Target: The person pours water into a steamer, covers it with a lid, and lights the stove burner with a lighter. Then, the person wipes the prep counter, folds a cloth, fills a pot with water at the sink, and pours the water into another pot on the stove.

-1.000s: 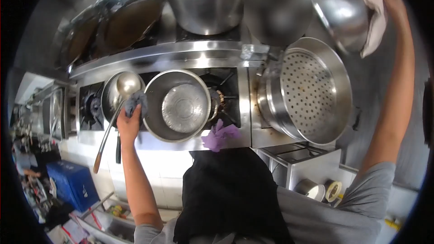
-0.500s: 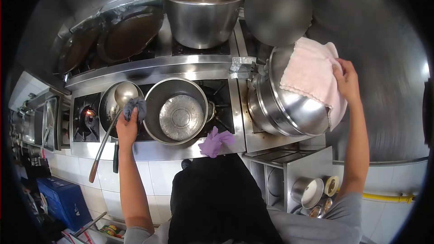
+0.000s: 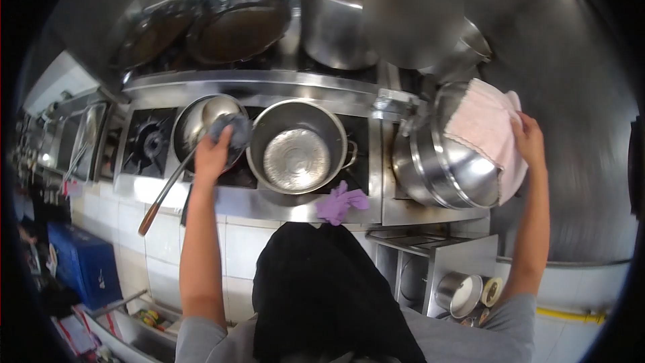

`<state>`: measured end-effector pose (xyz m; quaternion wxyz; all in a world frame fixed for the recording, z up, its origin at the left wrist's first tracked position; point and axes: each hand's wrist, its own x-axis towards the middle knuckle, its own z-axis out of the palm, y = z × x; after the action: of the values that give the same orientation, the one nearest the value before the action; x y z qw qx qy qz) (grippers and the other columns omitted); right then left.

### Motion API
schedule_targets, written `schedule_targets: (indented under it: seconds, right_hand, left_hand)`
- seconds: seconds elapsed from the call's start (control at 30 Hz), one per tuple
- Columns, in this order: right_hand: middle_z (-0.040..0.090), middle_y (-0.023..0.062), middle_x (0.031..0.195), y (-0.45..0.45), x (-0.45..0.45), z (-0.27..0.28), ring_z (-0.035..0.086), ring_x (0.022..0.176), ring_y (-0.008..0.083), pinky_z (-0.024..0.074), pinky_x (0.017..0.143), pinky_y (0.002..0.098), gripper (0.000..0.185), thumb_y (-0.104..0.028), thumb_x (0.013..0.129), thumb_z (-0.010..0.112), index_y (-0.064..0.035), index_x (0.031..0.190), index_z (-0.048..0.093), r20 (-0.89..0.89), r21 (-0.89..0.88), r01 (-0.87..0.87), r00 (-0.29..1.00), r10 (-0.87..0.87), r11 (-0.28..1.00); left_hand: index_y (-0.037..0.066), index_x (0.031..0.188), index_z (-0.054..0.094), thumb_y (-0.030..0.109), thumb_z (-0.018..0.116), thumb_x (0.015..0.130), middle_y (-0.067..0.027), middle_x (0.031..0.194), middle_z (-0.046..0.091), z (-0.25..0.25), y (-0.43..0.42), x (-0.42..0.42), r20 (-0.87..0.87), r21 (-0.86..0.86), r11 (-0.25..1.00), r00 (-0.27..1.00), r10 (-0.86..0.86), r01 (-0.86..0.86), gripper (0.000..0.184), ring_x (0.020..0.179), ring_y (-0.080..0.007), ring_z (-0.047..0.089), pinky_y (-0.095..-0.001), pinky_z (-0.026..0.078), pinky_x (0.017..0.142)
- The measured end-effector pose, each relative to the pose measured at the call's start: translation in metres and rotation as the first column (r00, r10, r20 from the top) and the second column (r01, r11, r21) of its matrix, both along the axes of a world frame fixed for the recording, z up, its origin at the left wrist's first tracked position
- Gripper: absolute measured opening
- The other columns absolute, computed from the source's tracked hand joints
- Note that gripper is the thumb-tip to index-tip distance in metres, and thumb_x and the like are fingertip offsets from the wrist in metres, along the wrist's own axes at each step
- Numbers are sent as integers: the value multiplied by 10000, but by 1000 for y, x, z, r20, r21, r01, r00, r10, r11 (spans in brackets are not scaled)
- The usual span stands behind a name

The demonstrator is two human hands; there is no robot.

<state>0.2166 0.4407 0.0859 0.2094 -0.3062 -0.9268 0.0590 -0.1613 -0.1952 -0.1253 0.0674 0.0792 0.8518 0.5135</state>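
My left hand [image 3: 212,154] is closed on a dark grey cloth [image 3: 232,129], over the rim of a small pan [image 3: 185,140]. A ladle [image 3: 164,200] with a brown-tipped handle rests in that pan. To its right stands an open, wide pot [image 3: 295,154] with a shiny bottom. My right hand [image 3: 529,141] grips a pink cloth [image 3: 485,121] draped over a domed metal lid [image 3: 463,168]. The lid sits tilted on the steamer pot [image 3: 411,169], and the holes inside are hidden. A purple cloth [image 3: 341,203] lies at the stove's front edge.
Behind, a tall stock pot [image 3: 336,30] with liquid stands beside two dark pans, one of them a round pan [image 3: 238,30]. An empty burner [image 3: 151,144] is at the left. Below right, a metal rack [image 3: 437,262] stands near small pots. A blue crate [image 3: 84,262] is at lower left.
The lid with the pink cloth has come down from the upper right onto the steamer, covering its holes. My right hand came down with it. My left hand still holds the grey cloth.
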Motion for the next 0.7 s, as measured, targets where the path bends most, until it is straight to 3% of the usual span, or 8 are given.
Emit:
schedule_targets:
  seconds: [0.13,0.23,0.3,0.33,0.4,0.5,0.6,0.7]
  right_hand:
    - [613,208,1361,-96,-20,30,597,1242,298,473,1032,365,489,-285,1015,665,9,1399,592,-57,488,24,998,5,872]
    - [722,90,1071,-213,-41,12,654,989,190,498,907,328,376,-325,1060,601,-26,1273,679,-168,-172,61,982,-90,983]
    - [722,41,981,-229,-22,-109,646,903,139,499,876,306,236,-259,1045,605,-56,1117,701,-331,-492,-282,936,122,824]
    - [728,54,1043,-287,-41,-117,663,907,151,515,870,309,246,-257,1005,656,-47,1124,702,-94,-647,-165,986,137,744]
    - [730,188,1068,-323,-44,-212,720,940,331,563,861,422,460,-358,926,738,-39,1252,684,352,-606,15,902,251,796]
    - [553,221,1409,-367,-37,-319,615,1194,370,510,992,459,643,-442,889,767,-78,1390,596,227,-494,-143,931,285,858]
    - [533,207,1416,-389,-48,-345,574,1226,387,491,1022,467,712,-455,865,784,-93,1434,554,194,-291,-252,929,314,923]
    - [620,164,1266,-387,-41,-363,596,1166,372,509,971,442,539,-321,829,798,-78,1283,638,183,-396,-351,875,447,849]
  left_hand:
    - [-63,1063,731,495,749,885,-257,994,753,-8,17,-6,-17,-144,985,995,-103,100,586,970,-389,733,-442,539,894]
    - [-52,1041,734,435,727,858,-303,1010,726,-34,32,-22,-84,-318,946,991,-100,68,521,1002,-465,697,-490,538,891]
    - [-34,1007,742,359,685,856,-307,979,718,-24,38,-22,-13,-318,941,992,-127,117,424,991,-467,696,-494,539,880]
    - [-34,999,742,355,683,855,-306,968,717,-15,36,-15,5,-276,951,990,-141,137,419,984,-464,699,-492,539,872]
    - [-33,983,742,349,679,853,-304,947,715,-4,31,4,38,-189,968,986,-161,165,408,970,-456,704,-488,539,855]
    - [-41,981,706,304,668,875,-250,831,705,9,8,53,-110,30,994,989,-102,105,363,830,-438,690,-459,529,771]
    - [-30,965,694,174,663,889,-233,828,694,76,-26,116,-123,33,995,989,-84,89,220,795,-420,680,-430,524,730]
    - [-25,929,673,27,685,825,-200,851,656,123,-57,181,-254,-100,995,967,-9,-17,117,762,-398,630,-417,508,711]
